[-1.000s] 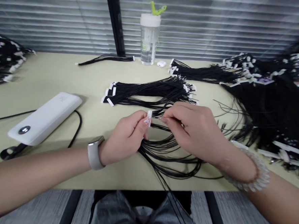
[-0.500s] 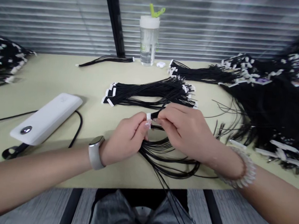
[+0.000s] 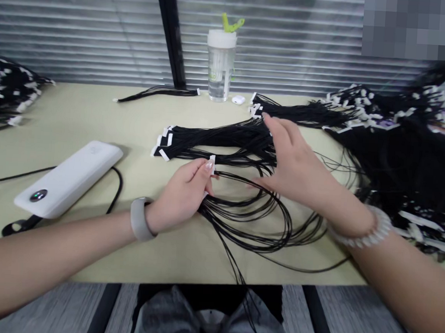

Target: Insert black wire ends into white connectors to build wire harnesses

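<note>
My left hand (image 3: 179, 194) pinches a white wire connector (image 3: 213, 161) between thumb and fingers. Thin black wires (image 3: 266, 247) run from it in wide loops across the table, and some hang over the front edge. My right hand (image 3: 300, 163) is open, thumb and fingers spread, above the right part of those loops. Its fingertips reach over the right end of a bundle of black wire harnesses (image 3: 224, 139) with white connectors. I cannot tell whether they touch it.
A white power bank (image 3: 71, 177) with a black cable lies at left. Behind stand a water bottle (image 3: 220, 68) and a small white case (image 3: 238, 100). More harnesses are heaped at the far left (image 3: 8, 88) and right (image 3: 411, 163); one thin harness (image 3: 159, 91) lies at the back.
My right hand has let go of the wires by the connector, opened, and moved right and away from me. My left hand, still pinching the connector, has shifted slightly left. The loops have spread wider.
</note>
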The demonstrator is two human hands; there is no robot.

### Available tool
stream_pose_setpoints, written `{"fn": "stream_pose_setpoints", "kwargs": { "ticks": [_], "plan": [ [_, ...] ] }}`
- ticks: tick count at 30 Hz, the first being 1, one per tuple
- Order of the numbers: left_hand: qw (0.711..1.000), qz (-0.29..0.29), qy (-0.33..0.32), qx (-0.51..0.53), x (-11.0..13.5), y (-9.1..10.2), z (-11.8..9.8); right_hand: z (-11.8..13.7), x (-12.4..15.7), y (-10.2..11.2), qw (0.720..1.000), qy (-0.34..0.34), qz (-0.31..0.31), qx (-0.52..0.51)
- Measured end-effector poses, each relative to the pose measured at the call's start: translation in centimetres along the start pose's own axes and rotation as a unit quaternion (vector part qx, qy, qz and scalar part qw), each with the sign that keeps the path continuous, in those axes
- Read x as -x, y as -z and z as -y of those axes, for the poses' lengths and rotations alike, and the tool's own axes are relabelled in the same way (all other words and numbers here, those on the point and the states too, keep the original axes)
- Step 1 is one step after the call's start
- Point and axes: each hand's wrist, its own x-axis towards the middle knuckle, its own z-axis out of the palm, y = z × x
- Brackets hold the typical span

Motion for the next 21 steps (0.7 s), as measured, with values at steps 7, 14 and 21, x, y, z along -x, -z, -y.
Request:
{"fn": "stream_pose_setpoints", "kwargs": {
  "ticks": [7, 14, 21],
  "plan": [
    [0.988, -0.081, 0.064, 0.115, 0.0, -0.2, 0.9, 3.9, 1.7, 5.1, 0.994, -0.004, -0.042, -0.103],
    [0.992, -0.097, -0.037, 0.072, 0.3, -0.2, 0.7, 3.3, 1.7, 2.0, 0.924, 0.028, 0.334, -0.185],
    [0.988, -0.091, -0.108, 0.058, 1.1, -0.4, 0.4, 6.5, 1.5, -0.1, 0.885, -0.033, 0.321, -0.335]
  ]
}}
